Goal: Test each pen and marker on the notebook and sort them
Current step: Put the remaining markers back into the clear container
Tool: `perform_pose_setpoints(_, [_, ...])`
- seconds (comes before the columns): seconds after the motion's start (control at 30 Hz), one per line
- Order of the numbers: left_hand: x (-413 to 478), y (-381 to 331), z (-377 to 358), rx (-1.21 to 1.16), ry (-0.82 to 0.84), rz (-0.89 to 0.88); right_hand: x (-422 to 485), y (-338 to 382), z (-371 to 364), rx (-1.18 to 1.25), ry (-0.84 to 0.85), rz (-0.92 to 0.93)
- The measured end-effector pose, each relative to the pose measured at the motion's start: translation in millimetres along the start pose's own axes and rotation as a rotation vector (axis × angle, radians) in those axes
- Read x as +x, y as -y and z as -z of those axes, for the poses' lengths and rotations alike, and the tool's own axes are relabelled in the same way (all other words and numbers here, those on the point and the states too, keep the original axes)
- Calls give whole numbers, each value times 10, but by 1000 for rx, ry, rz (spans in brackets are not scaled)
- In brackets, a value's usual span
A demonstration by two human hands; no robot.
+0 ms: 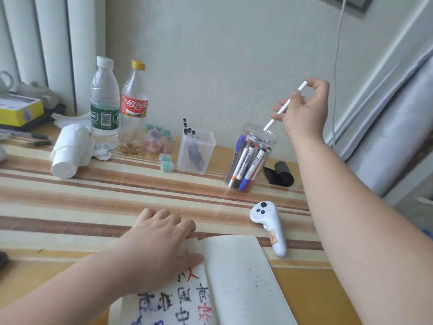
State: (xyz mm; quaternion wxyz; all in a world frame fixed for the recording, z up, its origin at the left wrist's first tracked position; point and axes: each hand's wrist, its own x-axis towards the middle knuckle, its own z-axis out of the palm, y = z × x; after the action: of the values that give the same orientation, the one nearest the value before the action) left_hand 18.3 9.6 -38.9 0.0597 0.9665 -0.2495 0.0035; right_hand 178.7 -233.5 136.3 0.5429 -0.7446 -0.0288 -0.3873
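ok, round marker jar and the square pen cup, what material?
Round marker jar: looks like clear glossy plastic; the markers read sharply through its wall. Square pen cup: probably frosted translucent plastic; the pens inside look hazy.

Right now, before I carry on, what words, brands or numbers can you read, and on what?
"可口可乐": red label on the yellow-capped bottle.
"高", "中": black handwriting on the notebook; its other characters are smeared or cut off.
Green label of the water bottle: barcode, wording blurred.
Print on the markers in the jar: too small to read.
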Motion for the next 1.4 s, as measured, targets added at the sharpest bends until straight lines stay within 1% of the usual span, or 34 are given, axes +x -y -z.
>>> perform_pose_setpoints(0.1, [47, -2, -22, -8, 21, 18, 25, -149, -50, -74, 27, -40])
perform_pose_setpoints(0.23, [72, -15, -27, -30, 71, 34, -5, -353, -89, -264, 144, -125])
perform_pose_setpoints(0.43, [72, 7, 13, -39, 128, 51, -83, -474, -35, -622, 206, -16])
perform_pose_setpoints(0.57, [91, -16, 84, -178, 139, 102, -211, -562, 33, -777, 268, 22])
perform_pose_setpoints(0.6, [90, 2, 104, -216, 128, 112, -235, -585, 40, -787, 291, 6])
perform_pose_setpoints(0.67, [92, 79, 169, -247, 73, 113, -329, -597, 65, -768, 250, 48])
perform_pose_setpoints(0.73, [133, 195, 227, -213, -6, 97, -578, -537, 99, -619, 152, 182])
perform_pose_setpoints(0.77, [166, 249, 235, -199, -41, 86, -756, -497, 112, -529, 168, 206])
perform_pose_setpoints(0.8, [189, 303, 212, -197, -70, 68, -954, -436, 129, -456, 270, 188])
perform_pose_setpoints(0.83, [213, 347, 182, -209, -103, 38, -1153, -388, 157, -423, 438, 134])
perform_pose_setpoints(0.87, [221, 378, 145, -229, -138, 5, -1355, -326, 194, -452, 653, 77])
perform_pose_setpoints(0.9, [219, 406, 105, -247, -169, -22, -1526, -271, 226, -494, 850, 61])
perform_pose_setpoints(0.93, [210, 434, 72, -259, -193, -38, -1654, -250, 257, -549, 970, 82])
perform_pose_setpoints(0.97, [192, 453, 57, -268, -208, -40, -1744, -246, 288, -577, 1004, 106])
perform_pose_setpoints(1.03, [160, 483, 68, -273, -210, -25, -1856, -232, 342, -595, 998, 107])
perform_pose_setpoints(1.13, [99, 502, 86, -236, -152, 13, -1962, -323, 371, -652, 1077, 75])
perform_pose_setpoints(1.2, [38, 483, 75, -168, -112, 27, -2013, -383, 349, -731, 1155, 121])
perform_pose_setpoints(1.27, [-35, 425, 57, -113, -114, 5, -2052, -379, 327, -751, 1221, 137])
perform_pose_setpoints(1.4, [-138, 252, 23, -84, -28, -14, -2101, -378, 374, -777, 1256, 212])
